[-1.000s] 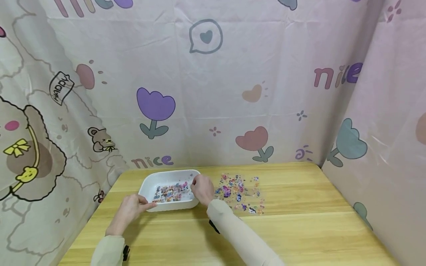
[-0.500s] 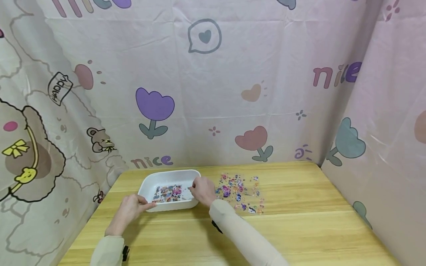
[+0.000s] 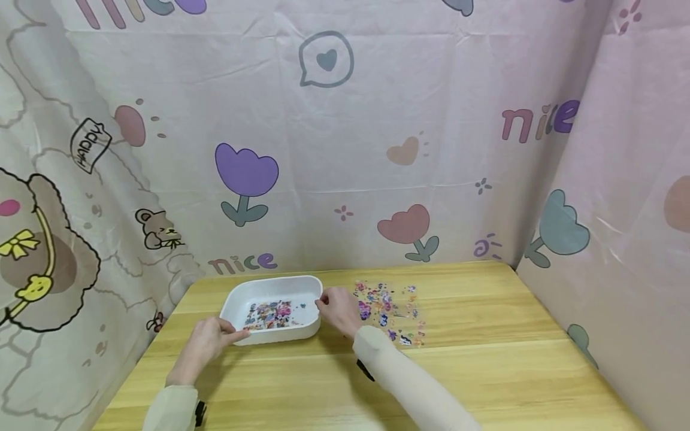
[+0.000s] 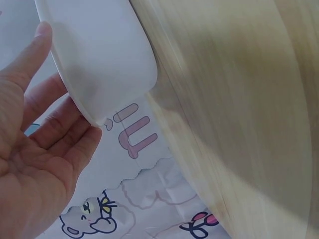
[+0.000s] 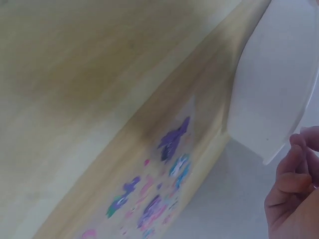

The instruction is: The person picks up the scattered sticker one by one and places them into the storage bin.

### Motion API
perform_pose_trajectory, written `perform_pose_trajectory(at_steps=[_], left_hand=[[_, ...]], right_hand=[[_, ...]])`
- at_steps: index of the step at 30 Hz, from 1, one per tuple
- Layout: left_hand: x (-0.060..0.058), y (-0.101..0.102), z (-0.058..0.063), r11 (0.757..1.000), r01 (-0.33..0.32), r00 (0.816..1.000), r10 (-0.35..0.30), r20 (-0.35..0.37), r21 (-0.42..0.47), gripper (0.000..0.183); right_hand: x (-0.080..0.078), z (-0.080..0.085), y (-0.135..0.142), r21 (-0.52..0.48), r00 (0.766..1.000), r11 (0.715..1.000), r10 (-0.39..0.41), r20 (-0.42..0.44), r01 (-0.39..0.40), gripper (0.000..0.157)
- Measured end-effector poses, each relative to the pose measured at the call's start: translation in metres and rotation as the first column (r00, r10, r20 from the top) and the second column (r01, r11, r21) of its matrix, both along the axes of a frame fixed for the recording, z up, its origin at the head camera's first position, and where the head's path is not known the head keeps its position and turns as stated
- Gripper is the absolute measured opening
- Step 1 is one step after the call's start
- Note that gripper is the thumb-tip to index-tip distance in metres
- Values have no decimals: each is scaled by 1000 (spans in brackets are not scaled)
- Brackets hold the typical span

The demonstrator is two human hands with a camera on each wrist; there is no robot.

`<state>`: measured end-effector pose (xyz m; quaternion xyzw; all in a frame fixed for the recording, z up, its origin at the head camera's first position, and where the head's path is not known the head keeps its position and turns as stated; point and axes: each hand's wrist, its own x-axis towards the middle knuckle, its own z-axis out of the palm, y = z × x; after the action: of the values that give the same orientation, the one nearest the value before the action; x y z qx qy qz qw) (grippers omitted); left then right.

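A white plastic basin (image 3: 276,338) stands at the left rear of the table. In it lie many small colourful stickers (image 3: 272,312), with a small blue one (image 3: 303,306) apart from the cluster. My left hand (image 3: 207,338) grips the basin's near left rim, and in the left wrist view the fingers bend against that rim. At the basin's right end, my right hand (image 3: 338,310) has thumb and forefinger pinched together. A thin pale piece (image 5: 303,130) seems to show between those fingertips; its kind is too blurred to tell. Right of this hand lies a clear sticker sheet (image 3: 392,321).
The wooden table (image 3: 485,359) reaches to the right and front. Its back edge meets a printed curtain (image 3: 323,239), and more curtain hangs at both sides.
My right hand has drawn back to the right, from over the basin to its right rim. The stickers in the basin lie closer together. The left hand keeps its hold.
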<state>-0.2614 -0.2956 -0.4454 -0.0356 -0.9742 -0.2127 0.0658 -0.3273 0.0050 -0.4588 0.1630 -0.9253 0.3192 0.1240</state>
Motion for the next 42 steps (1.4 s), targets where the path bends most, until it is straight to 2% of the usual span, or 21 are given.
perform_pose_trajectory(at_steps=[6, 12, 17, 26, 29, 33, 36, 39, 42], left_hand=[[0, -1, -2, 1000, 3, 1000, -3, -1, 6, 38], [0, -2, -2, 1000, 3, 1000, -3, -8, 12, 38], [0, -3, -2, 1000, 9, 1000, -9, -11, 13, 37], [0, -2, -3, 1000, 8, 1000, -8, -15, 20, 37], [0, -2, -3, 1000, 7, 1000, -7, -1, 21, 39], [0, -3, -2, 1000, 7, 1000, -7, 3, 25, 40], [0, -3, -2, 1000, 6, 1000, -6, -2, 26, 38], [0, -3, -2, 1000, 6, 1000, -6, 0, 26, 38], [0, -3, -2, 1000, 1, 1000, -1, 9, 29, 38]], right_hand=[[0, -6, 20, -6, 998, 1000, 1, 61, -1, 17], [0, -13, 52, 56, 995, 998, -16, 96, 10, 11], [0, -14, 78, 103, 993, 994, -39, 116, 27, 9], [0, -14, 120, 95, 980, 994, -76, 182, 59, 6], [0, -15, 138, 128, 974, 990, -82, 210, 55, 8], [-2, -11, 165, 208, 974, 975, -113, 197, 72, 8], [0, -5, 184, 256, 960, 962, -154, 233, 93, 12], [1, -2, 201, 300, 928, 948, -202, 313, 105, 21], [1, -4, 211, 335, 904, 936, -234, 357, 110, 32]])
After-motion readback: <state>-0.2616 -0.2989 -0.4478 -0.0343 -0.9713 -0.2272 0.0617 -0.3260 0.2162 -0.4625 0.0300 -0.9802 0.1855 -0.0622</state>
